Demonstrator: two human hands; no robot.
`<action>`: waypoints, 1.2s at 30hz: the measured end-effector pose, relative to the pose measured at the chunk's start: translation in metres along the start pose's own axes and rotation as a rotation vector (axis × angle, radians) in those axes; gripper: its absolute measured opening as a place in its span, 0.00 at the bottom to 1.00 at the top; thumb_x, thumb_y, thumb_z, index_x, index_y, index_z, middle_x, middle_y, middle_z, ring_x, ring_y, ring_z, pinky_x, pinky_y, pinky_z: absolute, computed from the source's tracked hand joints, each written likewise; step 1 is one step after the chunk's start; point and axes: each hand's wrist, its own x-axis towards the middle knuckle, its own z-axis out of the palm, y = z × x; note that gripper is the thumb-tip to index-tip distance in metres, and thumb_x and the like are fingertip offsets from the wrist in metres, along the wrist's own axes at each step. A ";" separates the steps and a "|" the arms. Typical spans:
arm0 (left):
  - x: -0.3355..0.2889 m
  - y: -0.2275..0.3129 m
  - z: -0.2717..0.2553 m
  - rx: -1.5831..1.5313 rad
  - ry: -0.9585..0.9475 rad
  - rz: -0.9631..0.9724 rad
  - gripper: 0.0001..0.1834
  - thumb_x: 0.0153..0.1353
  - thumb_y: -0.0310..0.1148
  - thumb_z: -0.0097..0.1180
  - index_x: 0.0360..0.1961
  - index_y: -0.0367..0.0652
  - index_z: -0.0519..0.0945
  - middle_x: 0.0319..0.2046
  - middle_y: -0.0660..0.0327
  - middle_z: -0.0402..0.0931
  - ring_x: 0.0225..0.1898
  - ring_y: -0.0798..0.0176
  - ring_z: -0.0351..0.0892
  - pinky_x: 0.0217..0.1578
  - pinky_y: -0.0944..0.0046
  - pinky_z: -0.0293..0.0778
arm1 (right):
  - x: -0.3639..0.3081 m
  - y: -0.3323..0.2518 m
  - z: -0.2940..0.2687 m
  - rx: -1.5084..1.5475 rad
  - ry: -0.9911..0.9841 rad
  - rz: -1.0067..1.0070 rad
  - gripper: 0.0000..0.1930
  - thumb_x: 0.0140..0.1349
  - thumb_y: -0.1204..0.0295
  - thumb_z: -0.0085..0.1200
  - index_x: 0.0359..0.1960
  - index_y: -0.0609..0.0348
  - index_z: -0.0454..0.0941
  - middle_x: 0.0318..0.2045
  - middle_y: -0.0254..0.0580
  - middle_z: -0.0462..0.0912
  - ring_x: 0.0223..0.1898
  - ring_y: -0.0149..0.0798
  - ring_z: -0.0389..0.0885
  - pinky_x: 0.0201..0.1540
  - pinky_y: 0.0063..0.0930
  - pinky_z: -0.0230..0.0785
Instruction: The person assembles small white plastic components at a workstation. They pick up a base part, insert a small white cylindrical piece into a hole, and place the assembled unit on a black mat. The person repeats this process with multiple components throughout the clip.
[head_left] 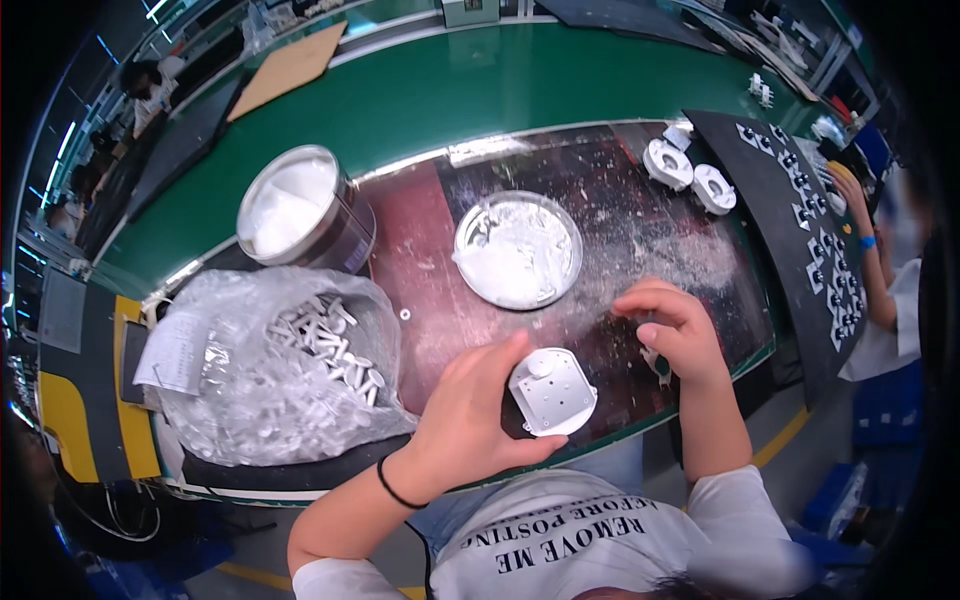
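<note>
My left hand grips a white plastic housing plate by its left side, thumb along the lower edge and fingers along the upper one. Small holes dot the plate, and a round white disc sits near its top. To the right, my right hand hovers over the board with its fingers loosely bent and apart; nothing shows between them. A small object, too unclear to name, is partly visible below that hand. Beyond both hands lies a round metal dish smeared with white paste.
An open bucket of white paste stands at back left. In front of it, a clear plastic bag holds many white pins. Two white housings lie at back right, beside a black panel bearing small parts. A co-worker's arm reaches in there.
</note>
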 end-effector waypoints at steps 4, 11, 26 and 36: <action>0.060 0.005 -0.035 0.171 0.242 0.046 0.52 0.35 0.40 0.73 0.61 0.38 0.57 0.45 0.45 0.72 0.44 0.43 0.74 0.44 0.52 0.71 | -0.003 0.000 -0.003 0.001 0.103 -0.042 0.14 0.52 0.70 0.56 0.40 0.64 0.80 0.35 0.40 0.78 0.38 0.32 0.74 0.42 0.25 0.65; 0.203 -0.076 -0.061 0.583 0.381 -0.406 0.50 0.44 0.47 0.67 0.62 0.36 0.53 0.42 0.39 0.76 0.44 0.43 0.78 0.44 0.55 0.73 | 0.002 0.000 0.000 -0.137 0.117 -0.138 0.10 0.51 0.71 0.59 0.35 0.61 0.81 0.34 0.39 0.80 0.38 0.36 0.76 0.43 0.28 0.67; 0.220 -0.170 -0.076 0.342 0.612 -0.373 0.57 0.46 0.43 0.68 0.65 0.26 0.42 0.63 0.32 0.48 0.66 0.40 0.51 0.64 0.56 0.51 | 0.002 -0.005 0.002 -0.229 0.063 -0.257 0.11 0.53 0.67 0.59 0.36 0.57 0.81 0.36 0.39 0.81 0.41 0.42 0.76 0.47 0.35 0.66; 0.081 0.042 -0.045 0.382 -0.130 0.340 0.41 0.45 0.36 0.66 0.60 0.38 0.61 0.62 0.41 0.58 0.61 0.40 0.61 0.59 0.48 0.58 | 0.070 0.031 -0.098 -1.277 0.462 -0.124 0.20 0.48 0.65 0.61 0.44 0.52 0.76 0.49 0.39 0.76 0.58 0.43 0.66 0.60 0.47 0.50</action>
